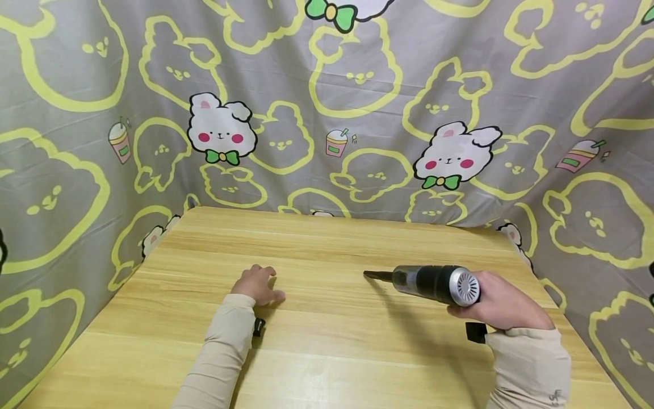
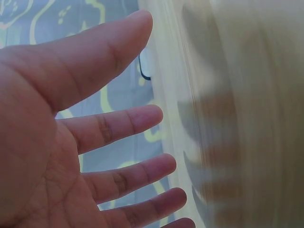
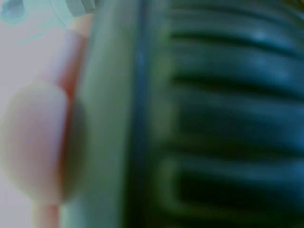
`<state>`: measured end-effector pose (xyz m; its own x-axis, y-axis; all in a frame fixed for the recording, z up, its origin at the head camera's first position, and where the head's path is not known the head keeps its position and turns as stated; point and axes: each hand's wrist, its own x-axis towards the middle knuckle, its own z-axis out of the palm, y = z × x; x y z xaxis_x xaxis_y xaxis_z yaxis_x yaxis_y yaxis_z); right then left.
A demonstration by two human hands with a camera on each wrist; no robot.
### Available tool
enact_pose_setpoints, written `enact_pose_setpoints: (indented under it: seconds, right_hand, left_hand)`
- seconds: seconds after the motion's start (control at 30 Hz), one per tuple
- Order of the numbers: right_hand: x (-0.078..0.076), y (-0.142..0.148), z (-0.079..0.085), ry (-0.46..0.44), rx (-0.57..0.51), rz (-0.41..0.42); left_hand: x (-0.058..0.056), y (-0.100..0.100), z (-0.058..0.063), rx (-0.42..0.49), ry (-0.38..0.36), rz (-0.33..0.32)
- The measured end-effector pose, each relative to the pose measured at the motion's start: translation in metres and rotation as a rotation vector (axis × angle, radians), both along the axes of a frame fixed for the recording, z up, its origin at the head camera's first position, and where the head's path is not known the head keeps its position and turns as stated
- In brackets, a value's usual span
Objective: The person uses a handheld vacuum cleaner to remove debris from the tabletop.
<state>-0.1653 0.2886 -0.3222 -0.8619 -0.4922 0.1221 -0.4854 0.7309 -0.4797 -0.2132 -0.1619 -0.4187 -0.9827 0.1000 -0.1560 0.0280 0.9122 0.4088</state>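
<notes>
In the head view my right hand (image 1: 503, 301) grips a handheld vacuum cleaner (image 1: 433, 282) with a clear dust cup, a dark body and a silver vented end. Its thin black crevice nozzle (image 1: 379, 276) points left, low over the wooden table (image 1: 317, 352). Close up and blurred, the ribbed dark vacuum body (image 3: 232, 114) fills much of the right wrist view, with fingers (image 3: 35, 142) at its left side. Over the left half of the table is my left hand (image 1: 257, 284), holding nothing. The left wrist view shows its fingers (image 2: 137, 118) spread and nearly straight, the thumb apart.
A grey curtain (image 1: 286, 74) with yellow outlines and white rabbit heads hangs behind the table and along both sides. Black wrist camera mounts (image 1: 476, 333) sit at both cuffs. The vacuum's shadow falls across the tabletop toward the front right.
</notes>
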Motion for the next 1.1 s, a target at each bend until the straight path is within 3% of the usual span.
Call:
enact_pose_setpoints:
  seconds: [1.1]
  right_hand:
    - [0.000,0.008,0.002,-0.023,0.000,-0.050]
  left_hand:
    - [0.000,0.016,-0.002,-0.023,-0.004,-0.021]
